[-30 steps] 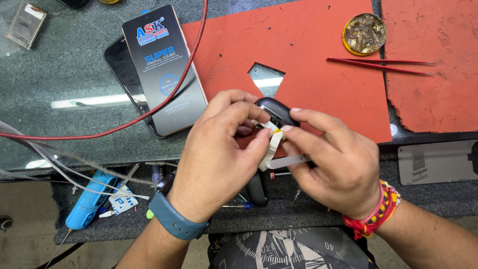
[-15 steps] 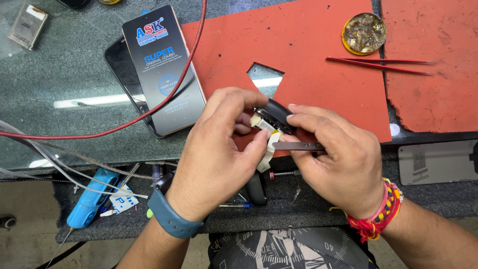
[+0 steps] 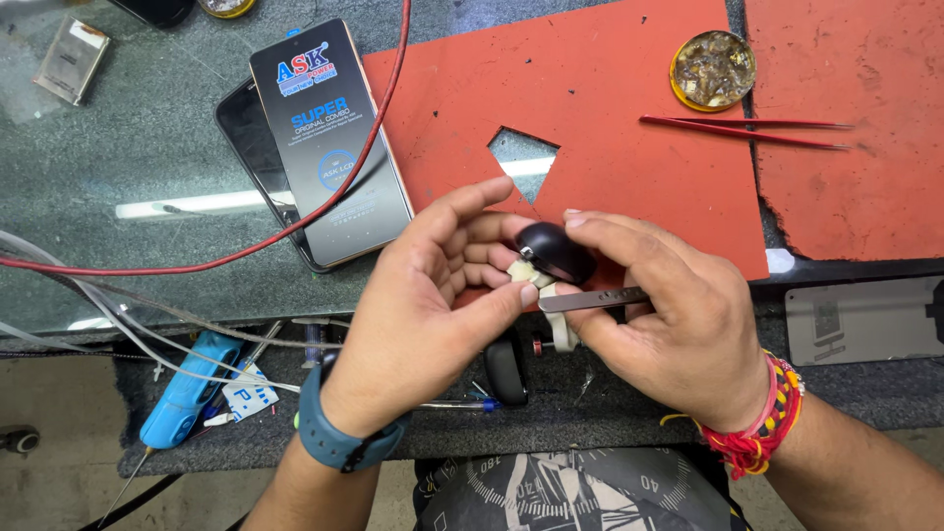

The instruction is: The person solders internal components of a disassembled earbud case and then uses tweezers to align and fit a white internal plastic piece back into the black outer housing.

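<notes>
My left hand (image 3: pixel 428 305) is turned palm up with the fingers spread. Its thumb tip and curled fingers pinch the white strap end (image 3: pixel 521 275) of a small rounded black device (image 3: pixel 556 251). My right hand (image 3: pixel 674 315) steadies that device from the right with its index finger on top. It also grips a flat metal tool (image 3: pixel 590 298), whose tip points left under the device. A white strap piece (image 3: pixel 563 332) hangs below, partly hidden by both hands.
A red mat (image 3: pixel 610 108) with a cut-out lies beyond the hands, with a round tin (image 3: pixel 713 69) and red tweezers (image 3: pixel 747 128) on it. A phone under a dark package (image 3: pixel 324 138) and a red cable (image 3: pixel 379 147) lie to the left. A blue tool (image 3: pixel 187 388) lies at the near left edge.
My left hand has rolled palm up and spread its fingers, uncovering the black device. The metal tool now lies flatter under the device, and both hands sit slightly lower.
</notes>
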